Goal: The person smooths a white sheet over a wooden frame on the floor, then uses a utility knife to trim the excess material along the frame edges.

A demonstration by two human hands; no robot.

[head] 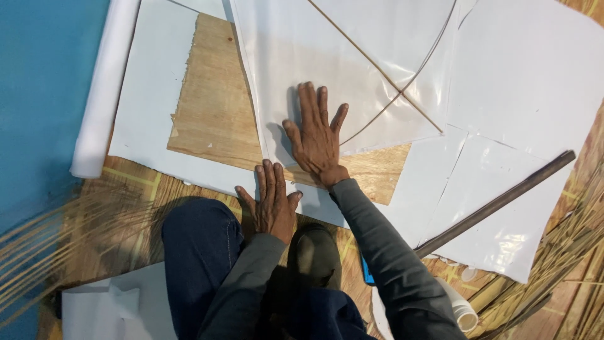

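Note:
My right hand (316, 140) lies flat, fingers spread, on a glossy white plastic sheet (327, 56) near its lower left corner. Two thin sticks (377, 69) cross on that sheet, one straight and one bowed. My left hand (272, 201) rests palm down just below, its fingertips at the sheet's corner, over the edge of a plywood board (214, 107). Neither hand holds anything. The board lies on white paper (148, 82). My knees in dark trousers are beneath the hands.
A white roll (104, 82) lies along the left by a blue surface (38, 94). A long dark rod (497, 203) slants across more white sheets (528, 75) at right. Thin bamboo strips (38, 252) lie at left and at the lower right. A small paper roll (462, 310) sits near my right elbow.

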